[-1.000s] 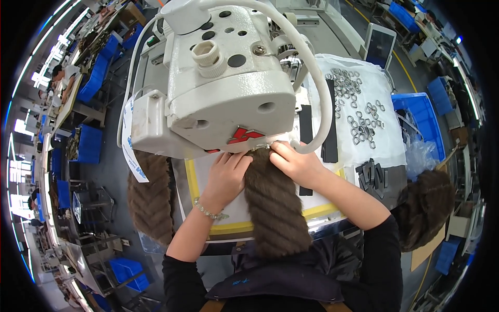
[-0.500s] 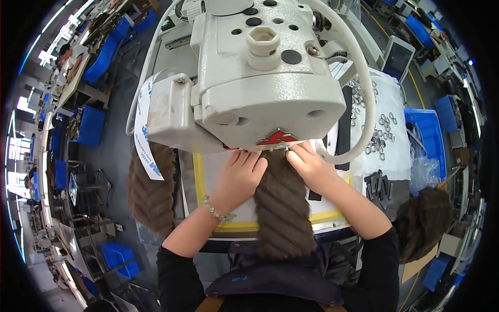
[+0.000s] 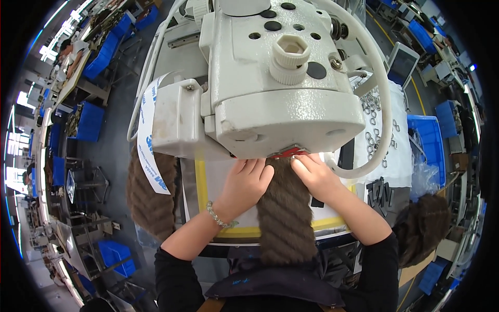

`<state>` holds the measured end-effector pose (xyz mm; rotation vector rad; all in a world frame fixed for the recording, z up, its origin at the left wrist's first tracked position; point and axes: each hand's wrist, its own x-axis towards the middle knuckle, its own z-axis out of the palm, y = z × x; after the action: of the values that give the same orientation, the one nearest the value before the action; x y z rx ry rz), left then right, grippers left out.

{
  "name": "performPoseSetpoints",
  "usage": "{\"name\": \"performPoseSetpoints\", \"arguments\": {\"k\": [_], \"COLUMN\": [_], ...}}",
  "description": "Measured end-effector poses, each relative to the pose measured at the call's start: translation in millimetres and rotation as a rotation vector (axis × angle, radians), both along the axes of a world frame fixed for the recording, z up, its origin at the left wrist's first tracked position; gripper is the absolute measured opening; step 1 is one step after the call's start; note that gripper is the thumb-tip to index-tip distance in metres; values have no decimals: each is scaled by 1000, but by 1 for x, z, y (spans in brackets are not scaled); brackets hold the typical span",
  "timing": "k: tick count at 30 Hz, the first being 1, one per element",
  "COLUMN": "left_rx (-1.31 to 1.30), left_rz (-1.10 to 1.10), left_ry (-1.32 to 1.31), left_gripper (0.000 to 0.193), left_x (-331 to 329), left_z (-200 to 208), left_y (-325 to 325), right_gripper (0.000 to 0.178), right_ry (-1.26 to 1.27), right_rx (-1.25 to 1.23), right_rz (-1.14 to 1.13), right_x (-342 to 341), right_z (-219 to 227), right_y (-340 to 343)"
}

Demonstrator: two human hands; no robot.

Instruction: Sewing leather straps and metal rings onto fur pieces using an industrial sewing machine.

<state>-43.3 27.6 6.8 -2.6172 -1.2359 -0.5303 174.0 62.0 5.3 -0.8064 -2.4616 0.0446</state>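
A long brown fur strip (image 3: 286, 223) with slanting ridges runs from under the head of a white sewing machine (image 3: 286, 117) down over the table's near edge toward my lap. My left hand (image 3: 248, 182), with a beaded bracelet on its wrist, presses along the strip's left side, fingers bunched together. On the opposite side, my right hand (image 3: 316, 178) grips the strip's edge, and a small shiny bit shows by its fingertips. The machine head hides the foremost fingertips of the left hand, the needle and the strip's far end.
Another brown fur piece (image 3: 153, 195) hangs at the table's left; a dark fur bundle (image 3: 423, 229) lies at the right. Metal rings (image 3: 373, 138) lie scattered on white cloth, near short black strips (image 3: 380, 193). A blue bin (image 3: 429, 145) stands beyond. A white hose (image 3: 385, 104) curves beside the machine.
My view has tipped and drawn closer, so the machine head looks larger and farther right. Both hands keep their places on the fur strip, with little visible movement.
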Motion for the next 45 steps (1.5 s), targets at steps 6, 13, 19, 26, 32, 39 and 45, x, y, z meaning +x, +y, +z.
{"name": "performPoseSetpoints", "arguments": {"k": [6,13,19,26,32,39,45], "left_rx": [14,-20,-149,-40,-54,-93,-93], "left_rz": [2,5,36,11,11,8,10], "left_ry": [20,-22,-24,-38,-9,-71,-76], "left_gripper": [11,10,6,6,4,5,5], "left_x": [0,-1,-1,0,0,2,2], "left_z": [1,1,3,5,10,8,9], "left_y": [1,2,-2,1,2,1,2], "right_gripper": [17,29,19,10,12,10,10], "right_ry": [10,-6,83,207,12,44,32], "right_rx": [11,-158,-158,-247,135,142,124], "right_rz": [25,48,12,-54,-16,-13,-25], "right_x": [0,5,2,-3,-4,-5,-4], "right_z": [1,-11,-22,-19,-2,-2,-2], "right_y": [0,-5,-3,-6,-4,-3,-3]}}
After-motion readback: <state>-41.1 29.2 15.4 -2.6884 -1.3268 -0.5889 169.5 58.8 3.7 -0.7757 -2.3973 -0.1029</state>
